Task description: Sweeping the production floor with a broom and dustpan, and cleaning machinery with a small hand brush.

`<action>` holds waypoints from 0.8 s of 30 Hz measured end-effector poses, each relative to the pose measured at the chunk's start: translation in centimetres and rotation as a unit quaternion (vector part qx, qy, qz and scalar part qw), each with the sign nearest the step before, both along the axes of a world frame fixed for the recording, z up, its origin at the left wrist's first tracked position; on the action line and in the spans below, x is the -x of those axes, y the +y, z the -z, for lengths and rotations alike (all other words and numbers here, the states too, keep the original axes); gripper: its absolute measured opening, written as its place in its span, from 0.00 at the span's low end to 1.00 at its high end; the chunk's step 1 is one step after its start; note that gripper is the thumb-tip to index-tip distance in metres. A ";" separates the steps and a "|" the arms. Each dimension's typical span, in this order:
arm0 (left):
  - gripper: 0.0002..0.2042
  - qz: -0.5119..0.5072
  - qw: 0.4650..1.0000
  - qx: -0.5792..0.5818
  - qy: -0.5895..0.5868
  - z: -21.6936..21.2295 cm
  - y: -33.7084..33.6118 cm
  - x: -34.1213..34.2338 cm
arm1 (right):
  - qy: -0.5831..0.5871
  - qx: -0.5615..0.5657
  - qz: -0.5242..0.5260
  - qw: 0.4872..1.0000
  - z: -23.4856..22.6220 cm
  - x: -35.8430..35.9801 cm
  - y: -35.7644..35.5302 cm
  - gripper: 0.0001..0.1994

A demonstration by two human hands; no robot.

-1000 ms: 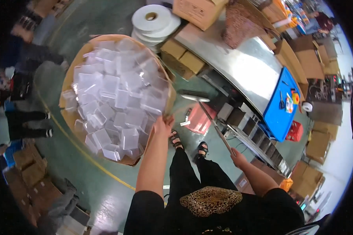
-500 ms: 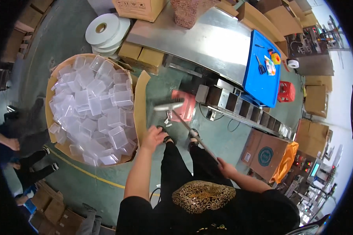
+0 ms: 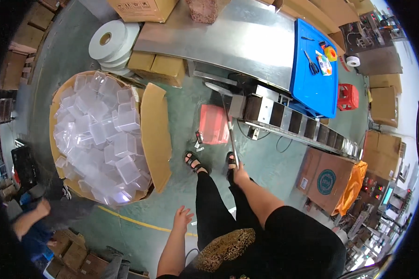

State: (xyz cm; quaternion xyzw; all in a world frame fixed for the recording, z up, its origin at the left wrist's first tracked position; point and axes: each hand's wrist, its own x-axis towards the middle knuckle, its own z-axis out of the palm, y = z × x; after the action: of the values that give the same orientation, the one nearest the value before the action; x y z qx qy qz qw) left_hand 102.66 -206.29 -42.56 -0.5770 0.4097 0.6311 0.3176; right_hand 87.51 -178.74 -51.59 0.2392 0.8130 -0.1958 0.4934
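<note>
My right hand (image 3: 240, 175) is closed round the handle of a long-handled broom (image 3: 232, 139). The broom's pale head reaches to the floor by the underside of the metal table, partly in shadow. Low on the left, my left hand (image 3: 182, 217) hangs free with its fingers apart, touching nothing. A red, flat, rectangular plastic thing (image 3: 214, 124) lies on the floor beside the broom handle; its exact kind is unclear. Small scraps (image 3: 199, 146) and a small dark item (image 3: 199, 137) lie at its near left corner, just ahead of my feet.
At left stands a large carton (image 3: 156, 139) heaped with clear plastic boxes (image 3: 97, 132). Ahead are a steel table (image 3: 209, 39), a slatted conveyor (image 3: 293, 122) and a blue tray (image 3: 312, 88) with scissors. A brown carton (image 3: 323, 179) stands right. Another person's arm (image 3: 32, 218) shows at far left.
The broom head has swung forward and right, away from the red plastic thing toward the table. My right hand has moved forward and left; my left hand has dropped back toward me.
</note>
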 end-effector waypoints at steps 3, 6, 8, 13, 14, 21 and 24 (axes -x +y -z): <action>0.25 0.004 1.000 -0.018 -0.004 1.7 3.2 0.9 | 0.067 0.009 0.007 0.998 0.6 -4.2 0.5 0.26; 0.24 0.083 0.995 -0.047 0.034 5.0 8.1 4.3 | 0.127 0.066 0.071 0.987 -0.7 -7.4 1.4 0.25; 0.27 0.112 0.992 -0.022 0.056 8.0 13.0 7.2 | 0.156 0.108 0.089 0.978 -2.8 -9.0 1.6 0.24; 0.19 0.159 0.983 0.030 0.085 16.7 22.4 8.3 | 0.093 0.242 -0.088 0.962 -7.0 -10.7 3.4 0.31; 0.18 0.273 0.948 0.101 0.126 18.7 21.8 7.1 | -0.055 0.281 -0.124 0.950 -6.9 -10.2 5.2 0.31; 0.14 0.348 0.905 0.185 0.161 33.2 17.0 8.8 | -0.058 0.102 -0.336 0.934 -1.0 -12.0 16.6 0.32; 0.20 0.353 0.888 0.209 0.209 38.9 21.0 13.9 | -0.031 0.119 -0.357 0.926 1.5 -13.3 17.4 0.32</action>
State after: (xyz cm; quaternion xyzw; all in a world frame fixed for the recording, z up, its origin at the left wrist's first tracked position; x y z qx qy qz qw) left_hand 88.79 -185.33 -81.43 -0.3022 0.7659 0.4826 0.2987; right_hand 100.85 -161.38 -53.09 -0.1214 0.7996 -0.0950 0.5805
